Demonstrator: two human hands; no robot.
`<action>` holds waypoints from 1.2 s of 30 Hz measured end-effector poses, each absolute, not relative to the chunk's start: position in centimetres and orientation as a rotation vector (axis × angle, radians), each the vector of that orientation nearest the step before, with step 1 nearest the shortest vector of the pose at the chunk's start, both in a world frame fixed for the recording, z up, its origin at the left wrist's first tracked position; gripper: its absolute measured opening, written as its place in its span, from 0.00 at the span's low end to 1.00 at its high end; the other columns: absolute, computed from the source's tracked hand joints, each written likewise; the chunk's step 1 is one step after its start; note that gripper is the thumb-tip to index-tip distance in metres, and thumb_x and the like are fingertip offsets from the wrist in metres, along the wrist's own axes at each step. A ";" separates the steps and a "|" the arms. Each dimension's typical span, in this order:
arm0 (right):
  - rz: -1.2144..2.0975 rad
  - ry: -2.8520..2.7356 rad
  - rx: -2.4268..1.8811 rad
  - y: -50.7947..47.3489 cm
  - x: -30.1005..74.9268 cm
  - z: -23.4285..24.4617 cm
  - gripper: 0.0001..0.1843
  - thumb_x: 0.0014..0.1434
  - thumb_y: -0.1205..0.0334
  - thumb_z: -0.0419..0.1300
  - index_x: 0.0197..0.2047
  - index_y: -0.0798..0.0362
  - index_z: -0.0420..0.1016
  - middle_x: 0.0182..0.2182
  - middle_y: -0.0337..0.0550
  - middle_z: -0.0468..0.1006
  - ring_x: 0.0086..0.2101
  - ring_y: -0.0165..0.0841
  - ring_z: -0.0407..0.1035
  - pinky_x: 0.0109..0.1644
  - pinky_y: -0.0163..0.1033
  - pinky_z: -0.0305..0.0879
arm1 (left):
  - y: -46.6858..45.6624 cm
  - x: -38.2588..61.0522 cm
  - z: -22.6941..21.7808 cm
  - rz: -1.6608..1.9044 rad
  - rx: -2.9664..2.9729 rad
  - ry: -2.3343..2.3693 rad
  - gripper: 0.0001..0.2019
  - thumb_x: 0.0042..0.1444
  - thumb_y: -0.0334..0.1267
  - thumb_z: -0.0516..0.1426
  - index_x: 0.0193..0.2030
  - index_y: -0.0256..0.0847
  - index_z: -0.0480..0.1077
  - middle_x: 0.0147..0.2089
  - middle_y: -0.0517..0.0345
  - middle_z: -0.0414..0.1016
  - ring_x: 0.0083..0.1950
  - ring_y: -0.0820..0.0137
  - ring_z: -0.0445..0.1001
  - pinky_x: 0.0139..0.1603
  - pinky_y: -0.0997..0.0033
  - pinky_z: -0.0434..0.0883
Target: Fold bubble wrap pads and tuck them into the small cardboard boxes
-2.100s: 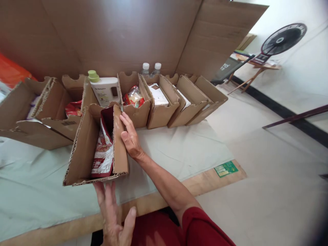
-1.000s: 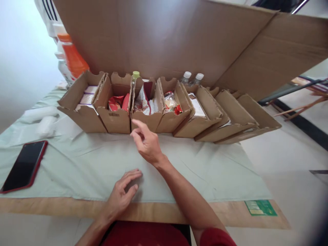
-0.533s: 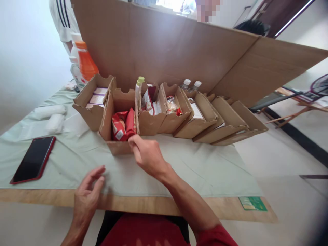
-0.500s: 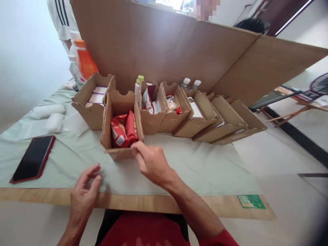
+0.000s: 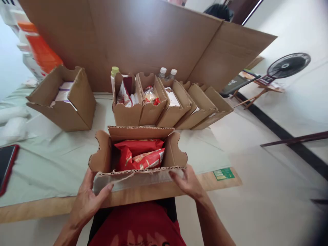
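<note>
A cardboard box (image 5: pixel 175 152) sits crosswise at the table's near edge, its open top facing up. Shiny red packets (image 5: pixel 139 155) lie inside it. My left hand (image 5: pixel 88 198) grips the box's left end, thumb against the near wall and the other fingers partly hidden around the corner. At the right end, my right hand (image 5: pixel 189 182) clasps the box in the same way, with its thumb on the near wall and its fingers partly hidden behind the end.
Another cardboard box (image 5: pixel 74 118) with white packs stands at left. Several filled boxes (image 5: pixel 128 114) line the back, before a tall cardboard panel (image 5: pixel 143 41). An orange bottle (image 5: pixel 44 51), a phone (image 5: pixel 7 167) and a green packet (image 5: pixel 223 174) are around. A fan (image 5: pixel 288 65) stands right.
The box with red packets has come out of the row toward me and turned sideways. My left hand has moved from the table onto its left end. The view has shifted right.
</note>
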State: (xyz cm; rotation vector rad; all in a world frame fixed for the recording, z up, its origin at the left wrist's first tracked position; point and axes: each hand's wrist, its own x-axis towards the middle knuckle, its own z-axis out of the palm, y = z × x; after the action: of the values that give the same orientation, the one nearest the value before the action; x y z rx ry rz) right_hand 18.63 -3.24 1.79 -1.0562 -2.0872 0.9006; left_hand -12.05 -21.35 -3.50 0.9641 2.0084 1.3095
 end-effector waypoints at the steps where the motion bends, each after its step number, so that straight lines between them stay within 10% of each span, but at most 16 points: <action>1: 0.933 -2.114 -1.056 -3.9 18.6 1.1 0.31 0.58 0.56 0.66 0.65 0.51 0.73 0.57 0.55 0.81 0.58 0.51 0.76 0.62 0.56 0.74 | -21.2 -11.8 -3.5 1.282 0.979 2.010 0.29 0.53 0.58 0.66 0.56 0.43 0.72 0.52 0.48 0.79 0.56 0.52 0.78 0.59 0.54 0.75; 6: 0.906 -2.011 -1.106 -2.8 16.7 -0.5 0.23 0.61 0.49 0.66 0.56 0.50 0.77 0.47 0.52 0.84 0.49 0.49 0.78 0.58 0.56 0.75 | -17.6 -10.7 -2.9 1.309 1.022 2.023 0.21 0.57 0.57 0.62 0.46 0.41 0.74 0.44 0.49 0.80 0.51 0.55 0.78 0.50 0.60 0.76; 14: 0.955 -1.847 -1.180 4.3 13.5 -1.5 0.25 0.61 0.42 0.62 0.52 0.52 0.75 0.44 0.53 0.85 0.39 0.43 0.81 0.41 0.47 0.78 | -8.1 -12.2 -1.3 1.466 1.090 1.830 0.26 0.60 0.45 0.57 0.64 0.40 0.69 0.57 0.48 0.80 0.53 0.61 0.79 0.55 0.61 0.76; 23: 0.930 -2.057 -1.283 -3.4 13.2 -3.4 0.18 0.65 0.46 0.60 0.44 0.49 0.83 0.33 0.47 0.87 0.31 0.42 0.83 0.35 0.42 0.81 | -17.9 -15.1 -3.6 1.368 1.082 1.898 0.17 0.61 0.41 0.60 0.54 0.44 0.81 0.58 0.47 0.82 0.60 0.58 0.79 0.62 0.56 0.76; 30: 0.510 -2.637 -0.175 -4.9 -6.6 3.3 0.14 0.68 0.69 0.56 0.48 0.50 0.82 0.45 0.51 0.86 0.45 0.43 0.79 0.48 0.47 0.77 | -20.0 -15.8 -5.7 1.516 1.232 1.848 0.16 0.62 0.34 0.56 0.54 0.43 0.79 0.54 0.46 0.83 0.57 0.59 0.80 0.62 0.55 0.76; 36: -0.088 -2.943 0.181 -5.4 -27.4 6.6 0.16 0.65 0.79 0.53 0.40 0.61 0.83 0.68 0.63 0.69 0.71 0.53 0.55 0.65 0.56 0.62 | -20.2 -15.7 -6.2 1.586 1.235 1.830 0.18 0.59 0.32 0.57 0.55 0.42 0.79 0.55 0.44 0.82 0.57 0.56 0.79 0.61 0.51 0.76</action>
State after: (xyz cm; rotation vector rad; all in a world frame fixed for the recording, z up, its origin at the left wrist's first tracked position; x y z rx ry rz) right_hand -27.41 -5.40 6.65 0.1813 -2.9432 -0.0876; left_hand -15.68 -20.16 -6.18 1.2351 1.8298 1.5859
